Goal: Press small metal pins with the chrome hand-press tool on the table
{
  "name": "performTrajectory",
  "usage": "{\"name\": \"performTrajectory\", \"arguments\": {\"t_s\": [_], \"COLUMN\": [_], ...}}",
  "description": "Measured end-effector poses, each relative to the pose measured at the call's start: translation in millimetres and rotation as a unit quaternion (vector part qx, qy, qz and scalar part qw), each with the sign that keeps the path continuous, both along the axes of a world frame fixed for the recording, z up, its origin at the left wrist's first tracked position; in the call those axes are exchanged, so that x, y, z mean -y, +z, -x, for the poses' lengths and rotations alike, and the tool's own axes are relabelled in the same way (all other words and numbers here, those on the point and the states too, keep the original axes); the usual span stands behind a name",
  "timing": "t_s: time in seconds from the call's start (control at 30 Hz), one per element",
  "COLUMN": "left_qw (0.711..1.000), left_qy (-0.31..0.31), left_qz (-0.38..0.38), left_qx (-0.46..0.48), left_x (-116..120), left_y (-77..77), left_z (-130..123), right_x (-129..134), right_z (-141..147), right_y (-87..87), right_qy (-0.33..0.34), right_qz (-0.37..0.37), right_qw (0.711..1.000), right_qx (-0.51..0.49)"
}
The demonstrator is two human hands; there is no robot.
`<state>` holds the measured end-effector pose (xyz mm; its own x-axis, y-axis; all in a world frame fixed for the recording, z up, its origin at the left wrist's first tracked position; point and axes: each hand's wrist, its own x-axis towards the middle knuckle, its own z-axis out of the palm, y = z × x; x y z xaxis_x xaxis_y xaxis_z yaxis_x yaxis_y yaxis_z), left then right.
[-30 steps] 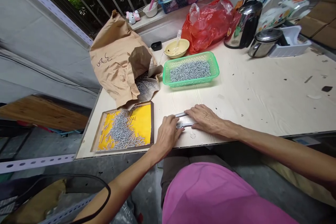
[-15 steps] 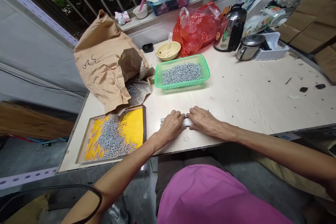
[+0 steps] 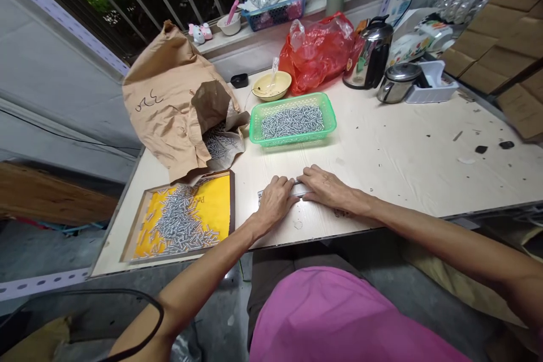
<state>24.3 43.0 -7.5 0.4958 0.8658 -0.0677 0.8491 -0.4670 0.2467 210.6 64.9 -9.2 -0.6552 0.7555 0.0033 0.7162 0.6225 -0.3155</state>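
A narrow metal strip [image 3: 300,189] lies near the table's front edge, partly covered by both hands. My left hand [image 3: 276,199] is closed round its left part, fingers curled over the far side and thumb on the near side. Round the right part, my right hand [image 3: 324,185] is closed in the same way. A short stretch of the strip shows between the hands. Behind them a green basket [image 3: 292,140] holds many small metal pins [image 3: 292,122]. More pins [image 3: 180,220] are heaped in a shallow tray with a yellow bottom [image 3: 218,198] at the left.
A torn brown paper bag [image 3: 163,107] with pins at its mouth stands behind the tray. Along the back are a yellow bowl [image 3: 272,86], a red plastic bag [image 3: 316,56], a kettle [image 3: 367,54], a metal pot [image 3: 396,83] and a white holder [image 3: 432,90].
My right hand and the right end of the strip have moved slightly away from the table's front edge. The left hand has barely moved. The camera view has shifted a little.
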Motion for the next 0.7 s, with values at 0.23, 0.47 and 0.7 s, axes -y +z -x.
{"name": "performTrajectory", "arguments": {"t_s": [0.23,0.47,0.7], "left_qw": [0.992,0.989,0.988], "left_qy": [0.009,0.012,0.012], "left_qz": [-0.058,-0.037,-0.016], "left_qx": [0.108,0.144,0.155], "left_x": [65.4,82.9,84.9], "left_y": [-26.0,-27.9,-44.3], "left_z": [-15.1,-23.7,-23.0], "right_x": [-17.6,-36.8,7.3], "right_z": [-14.3,20.2,90.6], "right_y": [-12.3,0.4,10.4], "right_qy": [0.022,-0.061,0.244], "right_qz": [0.014,-0.073,-0.092], "right_qw": [0.999,0.995,0.965], "right_qx": [-0.038,0.038,0.016]}}
